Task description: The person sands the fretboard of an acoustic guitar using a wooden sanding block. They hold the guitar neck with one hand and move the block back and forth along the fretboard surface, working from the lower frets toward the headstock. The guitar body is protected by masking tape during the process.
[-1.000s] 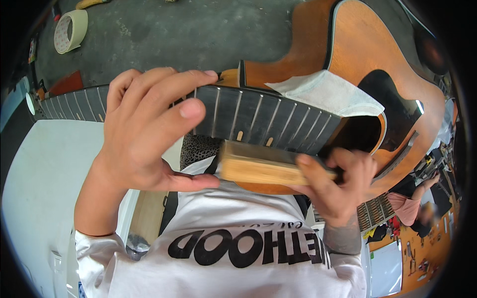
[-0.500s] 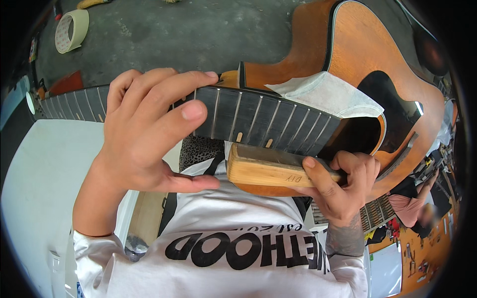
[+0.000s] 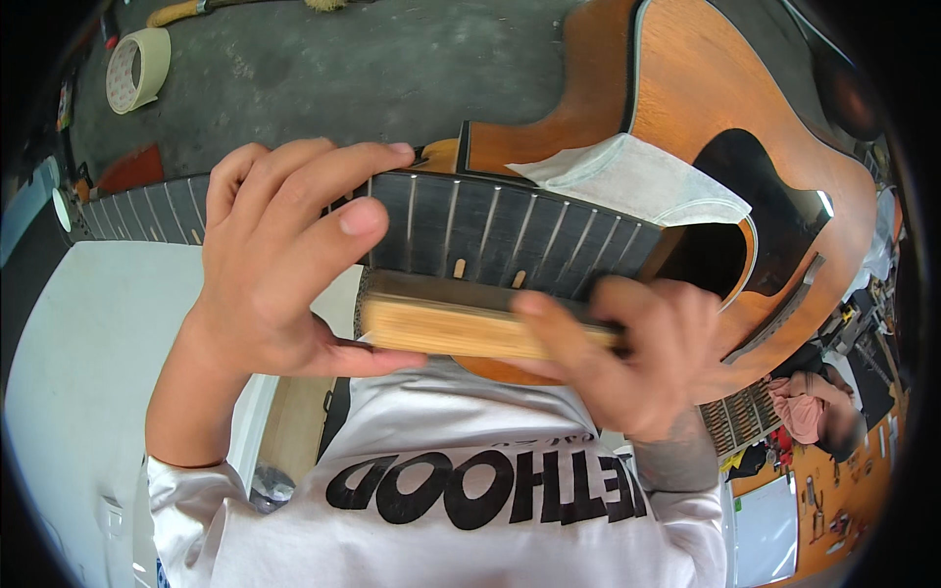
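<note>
An acoustic guitar (image 3: 720, 73) lies with its dark fretboard (image 3: 470, 220) running across to the left. My left hand (image 3: 279, 235) has its fingers spread over the neck, fingertips resting on the fretboard, with the thumb stretched out on the near side. My right hand (image 3: 637, 353), blurred by motion, grips the right end of a long wooden sanding block (image 3: 441, 328). The block's dark face lies along the near edge of the fretboard; whether it touches is hard to tell. A white cloth-like sheet (image 3: 637, 181) covers the top beside the fretboard, partly over the soundhole (image 3: 701, 260).
On the dark worktop (image 3: 392, 78) sit a roll of masking tape (image 3: 137, 71) and a wooden-handled brush (image 3: 186, 12). A white surface (image 3: 88, 363) stands at the left. Tools hang on an orange board (image 3: 833, 500) at the lower right, near another person (image 3: 809, 402).
My right hand has slid the sanding block leftward along the near edge of the fretboard, toward my left hand. My left hand has stayed on the neck.
</note>
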Action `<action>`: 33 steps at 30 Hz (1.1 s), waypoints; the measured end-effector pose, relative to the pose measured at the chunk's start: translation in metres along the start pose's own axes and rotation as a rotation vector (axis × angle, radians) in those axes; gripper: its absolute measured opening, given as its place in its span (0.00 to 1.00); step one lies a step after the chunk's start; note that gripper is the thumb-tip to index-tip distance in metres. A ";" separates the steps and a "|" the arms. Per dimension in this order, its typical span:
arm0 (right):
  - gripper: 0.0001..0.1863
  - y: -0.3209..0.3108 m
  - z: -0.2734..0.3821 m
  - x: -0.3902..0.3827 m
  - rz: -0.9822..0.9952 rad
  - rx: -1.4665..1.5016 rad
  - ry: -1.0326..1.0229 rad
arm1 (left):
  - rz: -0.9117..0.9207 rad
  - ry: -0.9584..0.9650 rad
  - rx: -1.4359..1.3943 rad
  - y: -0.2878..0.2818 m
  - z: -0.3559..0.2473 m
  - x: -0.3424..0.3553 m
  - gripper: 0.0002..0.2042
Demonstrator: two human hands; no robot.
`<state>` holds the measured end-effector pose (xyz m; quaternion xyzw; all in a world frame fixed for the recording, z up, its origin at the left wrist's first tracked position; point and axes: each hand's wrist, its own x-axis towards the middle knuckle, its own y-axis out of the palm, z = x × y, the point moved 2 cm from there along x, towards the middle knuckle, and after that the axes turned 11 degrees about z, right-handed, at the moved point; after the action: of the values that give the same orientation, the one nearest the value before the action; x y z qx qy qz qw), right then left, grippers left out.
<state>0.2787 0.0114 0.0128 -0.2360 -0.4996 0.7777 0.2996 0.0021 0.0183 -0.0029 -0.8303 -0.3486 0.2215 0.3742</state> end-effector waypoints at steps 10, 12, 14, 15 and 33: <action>0.24 -0.017 -0.009 -0.021 0.115 0.020 0.083 | 0.000 0.000 -0.002 0.000 0.000 0.000 0.64; 0.24 -0.005 0.003 0.000 0.044 0.068 0.047 | -0.002 -0.001 -0.004 0.001 0.000 0.000 0.64; 0.24 0.004 0.006 0.008 -0.024 0.035 0.011 | -0.003 -0.003 -0.006 0.000 0.002 -0.001 0.63; 0.24 0.005 0.006 0.006 -0.036 0.031 0.014 | 0.001 -0.002 -0.005 0.000 0.002 -0.002 0.63; 0.25 -0.012 -0.014 -0.019 0.046 -0.012 0.060 | 0.018 -0.014 -0.002 -0.001 0.000 -0.003 0.64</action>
<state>0.3045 0.0107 0.0196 -0.2725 -0.4895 0.7739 0.2953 0.0001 0.0169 -0.0019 -0.8324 -0.3438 0.2303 0.3687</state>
